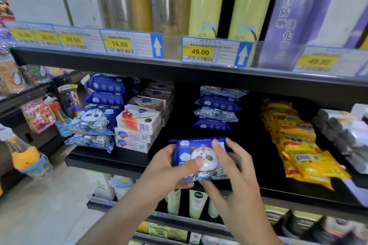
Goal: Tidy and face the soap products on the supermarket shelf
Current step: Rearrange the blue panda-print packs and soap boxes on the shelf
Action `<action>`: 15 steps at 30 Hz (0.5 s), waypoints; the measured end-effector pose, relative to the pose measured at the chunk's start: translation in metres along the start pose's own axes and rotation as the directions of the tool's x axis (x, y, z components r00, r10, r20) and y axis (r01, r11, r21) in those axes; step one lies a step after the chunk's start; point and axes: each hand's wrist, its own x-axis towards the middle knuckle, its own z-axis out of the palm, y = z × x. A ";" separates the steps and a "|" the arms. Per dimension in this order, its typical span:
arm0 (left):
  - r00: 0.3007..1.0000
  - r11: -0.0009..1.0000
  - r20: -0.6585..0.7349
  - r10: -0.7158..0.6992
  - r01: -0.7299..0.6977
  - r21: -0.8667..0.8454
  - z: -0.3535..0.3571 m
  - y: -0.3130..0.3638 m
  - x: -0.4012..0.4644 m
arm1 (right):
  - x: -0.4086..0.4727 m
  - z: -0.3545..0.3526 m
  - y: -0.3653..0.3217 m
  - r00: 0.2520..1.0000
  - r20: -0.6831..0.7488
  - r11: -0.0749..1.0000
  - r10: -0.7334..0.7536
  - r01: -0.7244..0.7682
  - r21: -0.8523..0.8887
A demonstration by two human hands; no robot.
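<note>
Both hands hold a blue panda soap pack (201, 160) at the front edge of the black shelf (111, 160) (below a stack of like packs (216, 109)), the left hand (169, 167) clamped on its left end, the right hand (229, 169) pinching its right.

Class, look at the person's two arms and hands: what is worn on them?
Nothing that shows. The left hand and right hand are bare, with no gloves, rings or watch in view. Both forearms are bare too, with no sleeve visible down to the frame's edge.
</note>
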 end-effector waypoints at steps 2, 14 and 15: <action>1.000 1.000 -0.019 0.013 -0.013 -0.002 -0.003 -0.002 0.000 | 0.000 -0.009 -0.004 0.996 0.039 0.996 0.081 -0.082 0.028; 0.954 0.951 0.065 0.292 -0.297 0.088 -0.021 0.000 0.000 | 0.031 -0.044 -0.035 0.568 0.411 0.333 0.713 -0.790 0.515; 0.946 0.941 0.079 0.314 -0.321 0.104 -0.022 0.000 0.000 | 0.034 -0.046 -0.036 0.524 0.500 0.242 0.689 -0.817 0.523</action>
